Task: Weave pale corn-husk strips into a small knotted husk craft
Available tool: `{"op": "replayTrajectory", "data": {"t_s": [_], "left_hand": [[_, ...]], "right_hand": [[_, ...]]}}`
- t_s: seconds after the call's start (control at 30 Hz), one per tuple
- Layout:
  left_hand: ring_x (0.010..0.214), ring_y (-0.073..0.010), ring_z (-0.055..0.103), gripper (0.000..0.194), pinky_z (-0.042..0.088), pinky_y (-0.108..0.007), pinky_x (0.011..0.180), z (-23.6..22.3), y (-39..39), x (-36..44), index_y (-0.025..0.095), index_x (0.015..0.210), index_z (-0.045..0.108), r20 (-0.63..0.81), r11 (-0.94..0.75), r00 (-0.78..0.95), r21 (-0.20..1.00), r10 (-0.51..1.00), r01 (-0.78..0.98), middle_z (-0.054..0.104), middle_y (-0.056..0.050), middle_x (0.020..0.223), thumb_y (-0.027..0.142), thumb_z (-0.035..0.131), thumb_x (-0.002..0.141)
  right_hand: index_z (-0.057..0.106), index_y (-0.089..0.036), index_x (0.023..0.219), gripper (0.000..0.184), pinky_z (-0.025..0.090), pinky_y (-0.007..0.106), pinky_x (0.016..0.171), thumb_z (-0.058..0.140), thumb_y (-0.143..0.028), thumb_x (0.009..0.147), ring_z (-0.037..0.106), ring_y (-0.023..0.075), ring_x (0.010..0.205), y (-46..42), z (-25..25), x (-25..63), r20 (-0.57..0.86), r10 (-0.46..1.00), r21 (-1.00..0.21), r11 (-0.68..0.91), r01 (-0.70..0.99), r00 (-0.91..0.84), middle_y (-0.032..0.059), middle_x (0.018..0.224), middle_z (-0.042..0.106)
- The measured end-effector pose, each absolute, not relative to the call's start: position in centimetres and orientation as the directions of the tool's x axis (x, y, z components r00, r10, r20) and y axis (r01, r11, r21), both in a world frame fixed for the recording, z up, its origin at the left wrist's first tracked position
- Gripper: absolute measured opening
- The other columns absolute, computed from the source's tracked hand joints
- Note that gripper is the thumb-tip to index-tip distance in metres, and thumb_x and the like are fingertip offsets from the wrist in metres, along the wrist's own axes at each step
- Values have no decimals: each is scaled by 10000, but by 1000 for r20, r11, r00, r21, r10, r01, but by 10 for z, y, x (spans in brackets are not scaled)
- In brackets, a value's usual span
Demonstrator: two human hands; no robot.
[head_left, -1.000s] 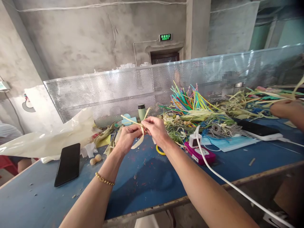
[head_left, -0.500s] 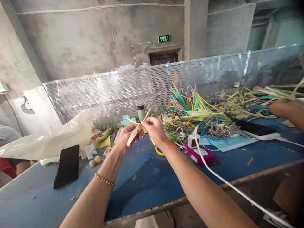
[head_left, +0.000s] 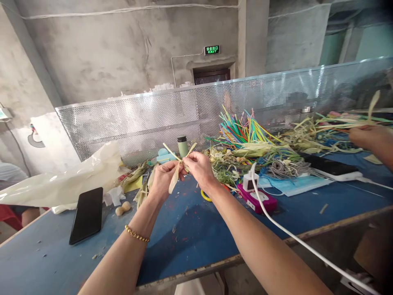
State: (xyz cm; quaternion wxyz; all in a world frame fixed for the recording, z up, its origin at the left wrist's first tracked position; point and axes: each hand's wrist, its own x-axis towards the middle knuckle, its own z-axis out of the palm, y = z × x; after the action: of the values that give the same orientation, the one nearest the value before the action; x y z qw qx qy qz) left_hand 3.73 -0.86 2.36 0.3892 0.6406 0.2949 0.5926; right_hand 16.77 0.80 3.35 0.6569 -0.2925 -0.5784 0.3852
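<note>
Pale yellow strips that look like corn husk (head_left: pixel 174 180) cross between my two hands above the blue table. Fingers of my left hand (head_left: pixel 163 177) are closed in a pinch on them, and one broad end hangs below. Close beside it, my right hand (head_left: pixel 199 167) pinches the same strips where they meet. Two narrow ends stick up, one to each side. The exact crossing point is partly hidden behind my fingertips. Just beyond my hands stands a green bottle (head_left: pixel 182 147) with a black lid.
A black phone (head_left: pixel 86 215) and round tan pieces (head_left: pixel 123 208) lie left. Coloured stems (head_left: pixel 242 129) and a husk heap (head_left: pixel 245 153) sit behind right. A magenta power strip (head_left: pixel 259 200) has a white cable (head_left: pixel 294 237). A co-worker's hand (head_left: pixel 371 137) is far right.
The strip's narrow left end has swung upward and its hanging end has shifted slightly right. My hands stay together. At far right, the co-worker's strip now points upward.
</note>
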Motion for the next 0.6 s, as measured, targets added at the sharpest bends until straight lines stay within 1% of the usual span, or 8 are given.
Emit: {"op": "replayTrajectory", "data": {"t_s": [0.07,0.17,0.27,0.33,0.37,0.43,0.5,0.6], "left_hand": [[501,-110,506,368,362,-246,497,24,-9,37,161,653,725,551,-541,133,834,824,-105,639,-22,569,503,822,744],[533,-121,548,370,421,-258,557,25,-8,35,158,652,723,578,-560,173,816,797,-146,655,-27,603,501,832,736],[526,-115,538,380,415,-260,556,27,-7,31,156,655,718,559,-538,223,829,798,-152,654,-29,623,510,822,746],[533,-113,525,382,398,-256,549,29,-7,27,158,641,702,534,-520,246,845,809,-123,641,-27,627,504,820,749],[541,-112,513,380,389,-255,551,29,-7,25,159,635,694,522,-515,264,851,811,-99,628,-24,622,497,816,757],[564,-110,479,375,372,-253,566,29,-7,21,164,635,681,506,-519,319,853,801,-50,588,-13,604,486,792,789],[590,-114,446,369,362,-257,592,29,-8,18,169,654,677,497,-534,410,845,765,-27,543,-2,601,482,751,834],[617,-127,439,394,371,-276,623,29,-8,16,173,631,640,501,-539,471,840,726,-62,512,-2,618,482,715,864]], "right_hand": [[531,-208,613,183,295,243,428,662,-294,707,413,91,439,9,32,167,539,842,-826,535,-176,29,-38,479,519],[553,-202,619,258,289,250,439,717,-375,717,409,93,450,11,34,172,536,843,-835,522,-171,-44,-34,490,517],[547,-200,576,401,291,264,468,768,-499,725,393,95,469,13,39,185,566,823,-824,562,-75,-55,-35,499,487],[571,-200,573,452,304,280,502,699,-564,808,408,111,503,15,43,195,649,758,-761,648,33,62,-19,514,494],[611,-195,597,439,318,288,530,677,-557,837,428,121,533,15,45,199,705,707,-708,698,108,56,-10,538,509],[659,-188,611,405,334,301,575,687,-520,841,459,135,591,16,46,203,774,632,-611,763,213,-44,9,597,544],[684,-181,634,353,355,304,603,712,-479,822,493,142,629,15,45,204,746,634,-604,773,193,-204,20,650,585],[684,-173,722,277,381,293,601,735,-436,791,514,138,626,14,42,201,644,701,-727,685,40,-306,14,677,622]]}}
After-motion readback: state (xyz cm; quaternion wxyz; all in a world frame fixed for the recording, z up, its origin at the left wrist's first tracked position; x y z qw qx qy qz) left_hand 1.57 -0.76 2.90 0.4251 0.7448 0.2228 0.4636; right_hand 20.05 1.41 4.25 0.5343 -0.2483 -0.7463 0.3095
